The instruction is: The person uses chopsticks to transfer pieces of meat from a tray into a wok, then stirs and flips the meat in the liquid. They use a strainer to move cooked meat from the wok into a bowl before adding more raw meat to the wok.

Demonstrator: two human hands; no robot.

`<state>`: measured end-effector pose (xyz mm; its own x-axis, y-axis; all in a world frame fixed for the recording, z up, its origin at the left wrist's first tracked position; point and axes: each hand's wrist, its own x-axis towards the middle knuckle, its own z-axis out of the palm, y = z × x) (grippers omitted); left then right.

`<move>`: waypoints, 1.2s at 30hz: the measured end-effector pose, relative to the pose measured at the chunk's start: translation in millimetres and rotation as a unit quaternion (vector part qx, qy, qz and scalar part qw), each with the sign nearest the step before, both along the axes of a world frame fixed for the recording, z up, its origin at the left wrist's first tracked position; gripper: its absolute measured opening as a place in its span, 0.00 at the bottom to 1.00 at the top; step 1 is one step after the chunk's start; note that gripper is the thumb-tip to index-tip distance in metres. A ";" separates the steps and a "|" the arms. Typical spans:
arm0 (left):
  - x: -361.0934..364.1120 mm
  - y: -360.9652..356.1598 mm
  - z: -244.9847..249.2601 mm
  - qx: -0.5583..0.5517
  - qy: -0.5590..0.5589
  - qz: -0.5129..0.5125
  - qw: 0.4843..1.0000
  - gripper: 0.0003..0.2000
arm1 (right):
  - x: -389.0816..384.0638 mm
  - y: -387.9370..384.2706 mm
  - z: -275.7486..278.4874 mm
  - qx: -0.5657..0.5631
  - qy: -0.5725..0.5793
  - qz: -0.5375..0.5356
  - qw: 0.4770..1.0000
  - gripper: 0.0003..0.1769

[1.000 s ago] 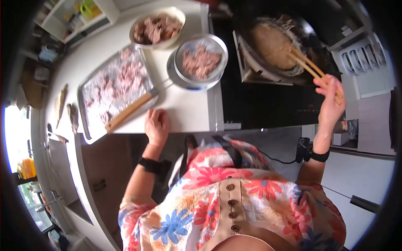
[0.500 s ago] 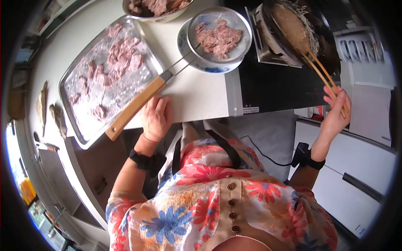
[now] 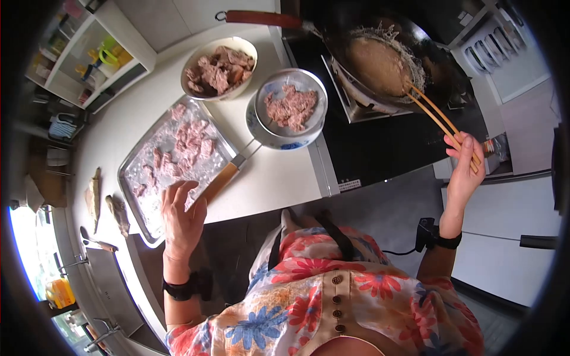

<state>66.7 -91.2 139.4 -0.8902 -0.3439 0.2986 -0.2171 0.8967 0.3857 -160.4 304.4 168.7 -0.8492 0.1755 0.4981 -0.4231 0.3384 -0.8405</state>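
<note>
Head camera gives me a pale countertop running up to a black glass cooktop, with a grey floor below. Up at the left I see a white shelf unit with green and yellow items; past the counter's left end, bright light fills a window. White drawers stand at the lower right.

On the cooktop sits a dark wok, its red-brown handle pointing left, with a flat, pale brown mass of food inside, ringed by a lacy fringe. Nearer me on the counter, a round sieve with minced meat rests over a blue-patterned bowl. A cream bowl of meat stands behind it, and a metal tray with scattered raw pieces lies to the left.

The right hand is closed around a pair of chopsticks, whose tips meet the near edge of the food. The left hand has its thumb and bent fingers apart at the end of the sieve's wooden handle, over the tray's near edge; I can't tell whether it touches the wood.
</note>
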 end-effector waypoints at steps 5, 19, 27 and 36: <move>11.3 -16.5 -13.2 0.557 -0.196 0.024 0.807 0.24 | 0.1 2.4 1.9 -0.008 -0.010 0.006 1.000 0.14; 6.6 17.5 -13.1 0.819 -0.136 -0.045 0.555 0.22 | -7.5 -1.9 -0.3 -0.019 -0.013 0.029 0.999 0.14; 32.3 10.6 26.5 0.762 0.036 0.010 0.646 0.28 | -7.8 -3.3 -2.5 -0.013 -0.020 0.027 0.999 0.15; -22.4 -31.6 47.1 0.608 0.055 0.066 0.790 0.18 | -9.2 -0.6 -7.8 -0.034 -0.032 0.044 0.998 0.15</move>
